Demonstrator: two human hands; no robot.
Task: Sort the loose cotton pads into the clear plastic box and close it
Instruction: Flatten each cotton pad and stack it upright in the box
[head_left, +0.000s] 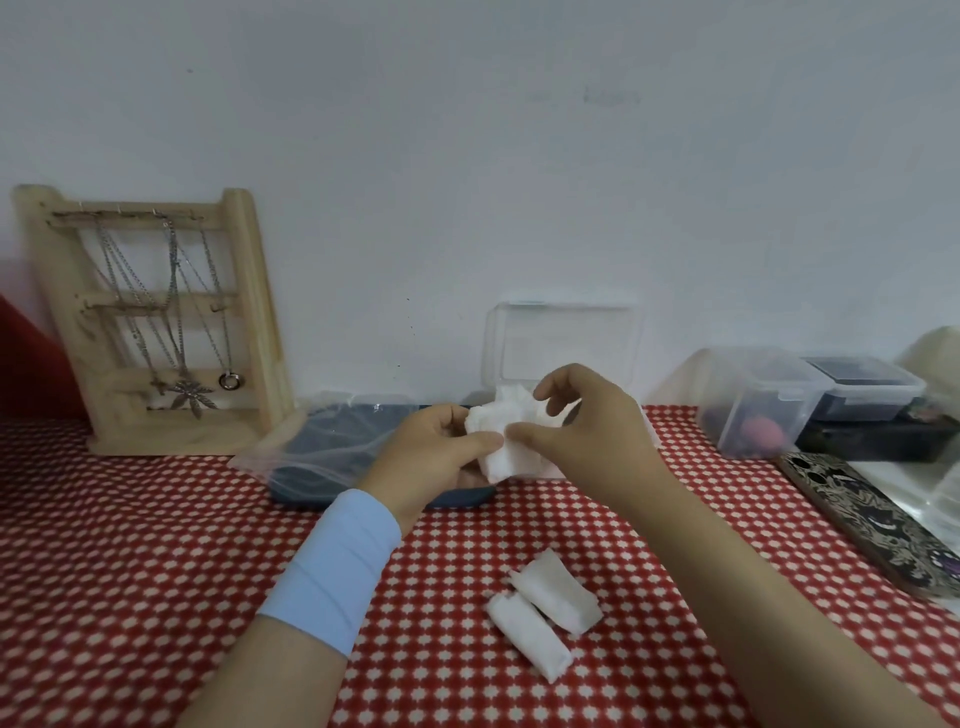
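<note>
Cotton pads (506, 441), white bunch at centre, gripped between both hands: left hand (434, 449) fingers curled round it from 9 o'clock, right hand (584, 423) pinching from 3 o'clock. Two more pad stacks (545, 613) lying touching on red-patterned surface (156, 571) at 6 o'clock. Clear plastic box (563, 343) open at 12 o'clock, behind hands.

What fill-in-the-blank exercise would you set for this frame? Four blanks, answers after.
1. The left hand and right hand hold a bunch of cotton pads over a white-and-____ tablecloth.
2. ____ more stacks of pads lie on the tablecloth.
3. The clear plastic box behind the hands is ____, not closed.
4. The light blue band sits on the ____ forearm.
Answers: red; two; open; left.
</note>
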